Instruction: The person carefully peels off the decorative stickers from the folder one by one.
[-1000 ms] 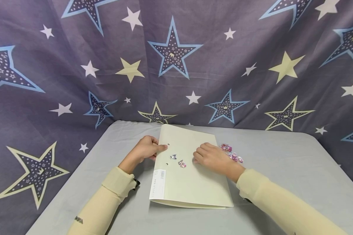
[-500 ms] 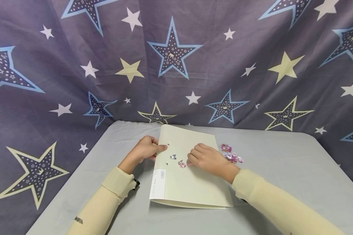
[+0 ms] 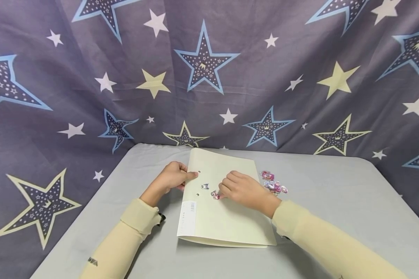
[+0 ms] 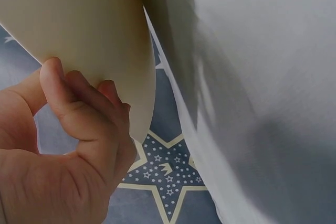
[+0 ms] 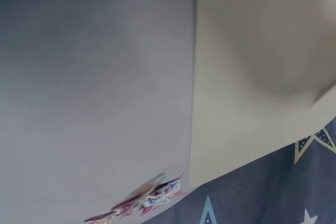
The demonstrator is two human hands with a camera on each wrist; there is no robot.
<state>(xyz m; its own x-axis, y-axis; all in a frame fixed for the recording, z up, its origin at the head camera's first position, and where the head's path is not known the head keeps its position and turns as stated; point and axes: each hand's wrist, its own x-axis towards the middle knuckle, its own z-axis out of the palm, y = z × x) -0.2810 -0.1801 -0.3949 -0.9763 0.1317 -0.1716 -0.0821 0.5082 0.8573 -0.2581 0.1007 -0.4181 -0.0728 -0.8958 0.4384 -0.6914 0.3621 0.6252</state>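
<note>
A cream file folder [image 3: 237,221] lies at an angle on the table. My left hand [image 3: 172,176] grips its spine edge, thumb on top; in the left wrist view the fingers [image 4: 58,80] curl against the folder's underside. My right hand [image 3: 242,190] is over the cover with curled fingers, its fingertips right at a small pink character sticker [image 3: 215,195]. Whether they pinch it I cannot tell. A blue-grey character sticker [image 3: 205,186] lies just left of that, near the two punched holes. The right wrist view shows the folder but not the hand.
Several more pink and purple stickers lie heaped [image 3: 274,187] on the grey table cloth [image 3: 335,193], beyond the folder's right edge. A white barcode label [image 3: 187,219] is on the folder's near left corner. Behind the table hangs a star-patterned curtain [image 3: 251,81].
My right hand has slid left across the cover until its fingertips reach the pink sticker, exposing more of the heap. My left hand and the folder stay in place.
</note>
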